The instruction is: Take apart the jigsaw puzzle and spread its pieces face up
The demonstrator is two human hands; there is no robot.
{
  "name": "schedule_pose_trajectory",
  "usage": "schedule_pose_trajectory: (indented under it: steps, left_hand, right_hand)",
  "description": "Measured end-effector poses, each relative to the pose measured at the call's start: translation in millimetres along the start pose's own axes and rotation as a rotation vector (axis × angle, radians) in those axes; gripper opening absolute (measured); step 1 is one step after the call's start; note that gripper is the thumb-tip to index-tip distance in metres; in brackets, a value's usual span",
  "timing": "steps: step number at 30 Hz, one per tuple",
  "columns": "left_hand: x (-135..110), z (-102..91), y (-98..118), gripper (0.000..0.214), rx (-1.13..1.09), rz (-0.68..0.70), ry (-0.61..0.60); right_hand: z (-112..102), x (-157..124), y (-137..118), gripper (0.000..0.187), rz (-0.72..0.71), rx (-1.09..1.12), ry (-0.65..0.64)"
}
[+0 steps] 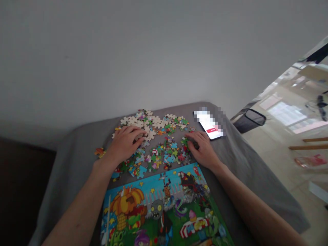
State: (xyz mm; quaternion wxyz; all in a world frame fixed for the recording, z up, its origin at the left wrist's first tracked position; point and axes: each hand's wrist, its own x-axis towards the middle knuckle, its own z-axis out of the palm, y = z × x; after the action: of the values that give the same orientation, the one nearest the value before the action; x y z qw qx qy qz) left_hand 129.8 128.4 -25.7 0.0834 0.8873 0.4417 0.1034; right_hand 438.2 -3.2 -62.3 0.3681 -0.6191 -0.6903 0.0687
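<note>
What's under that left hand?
The left hand lies over loose jigsaw puzzle pieces on a gray cloth. Pieces show around its fingers, but whatever is right under the palm is covered.

Two hands (124, 143) (202, 150), one phone (211, 124), one puzzle picture (156, 205) — one wastebasket (251, 121)

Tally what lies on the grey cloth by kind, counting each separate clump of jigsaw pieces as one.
Jigsaw piece clumps: 2
Phones: 1
Printed puzzle pictures: 1
Total: 4
</note>
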Motion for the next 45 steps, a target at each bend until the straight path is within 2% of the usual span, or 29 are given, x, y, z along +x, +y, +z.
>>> schedule_pose_trajectory:
  steps: [3, 6, 10, 14, 19, 27, 34, 36, 40, 45]
  left_hand:
    - [1, -1.8, 2, 0.034, -0.016, 0.003, -0.013]
    - [1, -2.4, 2, 0.032, -0.023, -0.01, -0.022]
    - [2, -1.0, 0, 0.032, -0.043, -0.009, -0.026]
    - [2, 1.8, -4, 0.032, -0.056, 0.009, -0.026]
    - [2, 2.7, -4, 0.034, -0.04, -0.007, -0.04]
    - [4, 2.0, -6, 0.035, -0.026, -0.01, -0.059]
    - [4, 1.3, -5, 0.036, -0.01, -0.014, -0.065]
    - [4, 0.7, -5, 0.036, -0.01, -0.018, -0.067]
    - [4, 0.6, -4, 0.036, -0.017, -0.023, -0.072]
    - [4, 1.8, -5, 0.037, -0.019, -0.018, -0.058]
  right_hand:
    - [-1, 8, 2, 0.03, 0.032, 0.021, 0.048]
    - [-2, 35, 9, 0.032, 0.055, 0.004, 0.045]
    - [-7, 91, 24, 0.037, 0.116, -0.171, -0.077]
    - [-13, 126, 32, 0.044, 0.168, -0.273, -0.321]
    - [-21, 124, 35, 0.032, 0.144, -0.311, -0.416]
    - [-31, 122, 43, 0.028, 0.196, -0.202, -0.482]
    - [-35, 123, 43, 0.027, 0.177, -0.178, -0.515]
    - [-38, 124, 43, 0.028, 0.147, -0.231, -0.484]
    - [-37, 124, 41, 0.037, 0.066, -0.388, -0.328]
    - [-23, 123, 38, 0.026, 0.036, -0.369, -0.424]
